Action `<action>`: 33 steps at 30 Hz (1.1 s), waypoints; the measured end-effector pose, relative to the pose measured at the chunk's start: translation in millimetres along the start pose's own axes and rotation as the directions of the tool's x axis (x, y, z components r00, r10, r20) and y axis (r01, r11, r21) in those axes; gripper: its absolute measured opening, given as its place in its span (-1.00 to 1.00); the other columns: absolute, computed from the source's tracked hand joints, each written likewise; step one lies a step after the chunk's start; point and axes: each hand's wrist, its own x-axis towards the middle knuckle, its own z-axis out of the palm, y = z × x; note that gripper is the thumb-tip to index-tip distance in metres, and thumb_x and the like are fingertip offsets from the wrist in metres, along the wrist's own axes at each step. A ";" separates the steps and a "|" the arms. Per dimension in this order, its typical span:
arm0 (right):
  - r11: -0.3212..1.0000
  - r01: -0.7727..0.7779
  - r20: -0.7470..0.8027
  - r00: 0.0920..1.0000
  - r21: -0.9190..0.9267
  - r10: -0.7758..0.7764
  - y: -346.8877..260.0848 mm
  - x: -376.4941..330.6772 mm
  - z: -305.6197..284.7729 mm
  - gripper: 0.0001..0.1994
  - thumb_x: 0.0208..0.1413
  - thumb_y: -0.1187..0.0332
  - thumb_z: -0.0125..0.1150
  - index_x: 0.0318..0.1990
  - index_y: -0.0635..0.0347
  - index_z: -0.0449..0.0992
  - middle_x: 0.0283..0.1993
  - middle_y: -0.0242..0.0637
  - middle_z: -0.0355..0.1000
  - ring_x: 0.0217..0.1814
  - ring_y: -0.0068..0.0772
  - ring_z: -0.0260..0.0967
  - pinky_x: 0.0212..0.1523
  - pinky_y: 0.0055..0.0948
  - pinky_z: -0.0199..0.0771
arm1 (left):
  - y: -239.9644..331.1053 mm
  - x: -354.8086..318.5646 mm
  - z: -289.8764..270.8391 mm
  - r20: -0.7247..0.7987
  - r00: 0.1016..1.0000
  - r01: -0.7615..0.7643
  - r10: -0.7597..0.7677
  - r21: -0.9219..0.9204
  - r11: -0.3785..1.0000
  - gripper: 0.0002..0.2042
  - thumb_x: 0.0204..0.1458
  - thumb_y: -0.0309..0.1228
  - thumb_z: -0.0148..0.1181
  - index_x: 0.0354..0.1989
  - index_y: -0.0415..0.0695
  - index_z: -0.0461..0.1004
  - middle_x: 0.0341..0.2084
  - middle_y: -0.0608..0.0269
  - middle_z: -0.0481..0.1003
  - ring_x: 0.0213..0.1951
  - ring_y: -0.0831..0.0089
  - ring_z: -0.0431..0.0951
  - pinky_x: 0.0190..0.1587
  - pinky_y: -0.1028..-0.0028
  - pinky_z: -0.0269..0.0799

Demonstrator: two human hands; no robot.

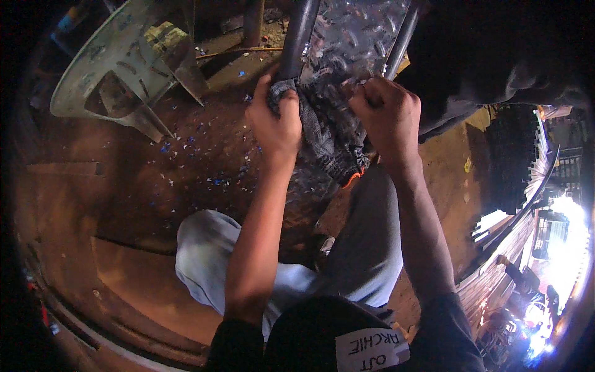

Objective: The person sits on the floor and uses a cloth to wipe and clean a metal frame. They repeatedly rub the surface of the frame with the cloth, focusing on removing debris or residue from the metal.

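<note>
A dark grey knitted work glove (325,133) with an orange cuff edge hangs between my two hands. My left hand (276,118) grips its upper left part, fingers curled over the fabric. My right hand (387,115) is closed on its upper right edge. The glove is held against a patterned metal tread plate (356,34) framed by dark round tubes (299,34). My knees in light grey trousers (211,248) are below the hands.
An overturned pale plastic chair (124,68) lies at the upper left on a reddish dirt floor scattered with small blue and white bits (198,142). Another person's dark clothing (496,68) fills the upper right. Bright light and stacked items show at the lower right.
</note>
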 end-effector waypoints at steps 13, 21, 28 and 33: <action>0.998 -0.060 0.146 0.987 -0.021 0.063 0.9 3.5 -9.3 -0.83 -0.13 0.40 0.31 -0.54 0.30 0.46 -0.66 -0.22 0.36 -0.65 -0.52 0.29 -0.54 -0.45 0.32 | -3.0 -2.4 0.3 -0.025 1.000 0.005 -0.005 0.003 1.000 -0.61 -0.14 -0.41 0.08 -0.12 -0.40 0.43 -0.48 -0.01 0.51 -0.40 0.34 0.54 -0.28 0.35 0.43; 0.996 0.072 0.161 0.984 0.044 -0.078 11.9 7.2 -11.7 -0.82 -0.08 0.30 0.28 -0.54 0.20 0.48 -0.58 -0.17 0.44 -0.56 -0.16 0.46 -0.49 -0.29 0.45 | -3.0 -1.5 2.1 -0.023 0.999 0.048 -0.049 -0.040 0.998 -0.61 -0.15 -0.43 0.07 -0.12 -0.39 0.43 -0.47 0.01 0.51 -0.38 0.36 0.53 -0.27 0.39 0.43; 0.999 0.013 0.259 0.966 0.031 -0.021 11.9 12.5 -19.1 -0.82 -0.07 0.35 0.32 -0.54 0.26 0.50 -0.67 -0.26 0.42 -0.65 -0.55 0.37 -0.55 -0.48 0.35 | -7.9 1.2 -2.4 0.055 0.998 0.032 -0.033 0.004 0.999 -0.58 -0.15 -0.43 0.06 -0.07 -0.37 0.41 -0.41 0.02 0.51 -0.35 0.34 0.54 -0.23 0.39 0.43; 0.999 0.045 0.231 0.972 -0.015 -0.041 6.6 15.4 -18.2 -0.75 -0.08 0.34 0.32 -0.62 0.29 0.43 -0.73 -0.23 0.29 -0.73 -0.53 0.14 -0.61 -0.45 0.24 | -3.0 0.5 -1.8 0.043 0.999 0.017 -0.015 -0.041 0.999 -0.59 -0.14 -0.43 0.03 -0.07 -0.37 0.41 -0.42 0.07 0.51 -0.35 0.39 0.52 -0.23 0.42 0.42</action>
